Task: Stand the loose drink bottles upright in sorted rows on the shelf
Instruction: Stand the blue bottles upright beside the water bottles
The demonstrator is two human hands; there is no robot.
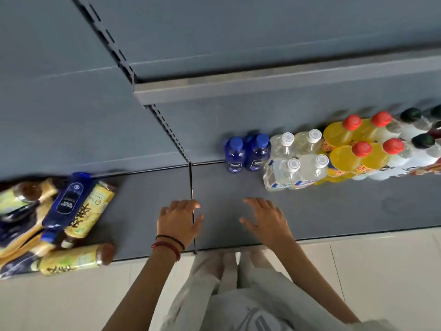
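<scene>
1. Both hands hold nothing. The left hand [179, 220] and the right hand [265, 218] are open with fingers spread, over a bare part of the shelf [334, 211]. I cannot tell if they touch it.
2. The loose bottles [71, 259] lie in a messy pile at 9 o'clock from the hands. Most are yellow, and a dark blue bottle [69, 199] lies on top. They are flat on their sides, so I think they still need standing up.
3. At 1 to 2 o'clock, other bottles stand up in rows, like with like. First come two small blue bottles [247, 152], then clear bottles [296, 161] with white caps, yellow bottles [358, 149] with red caps, and white bottles [420, 144] with dark caps. Same beside same makes them easy to find.
4. The gap at 12 o'clock, left of the small blue bottles, looks like the next spot to fill.
5. The shelf is flat and dark grey. An upper shelf edge [262, 84] runs across at 12 o'clock. Pale floor tiles [381, 271] show at 4 o'clock.
</scene>
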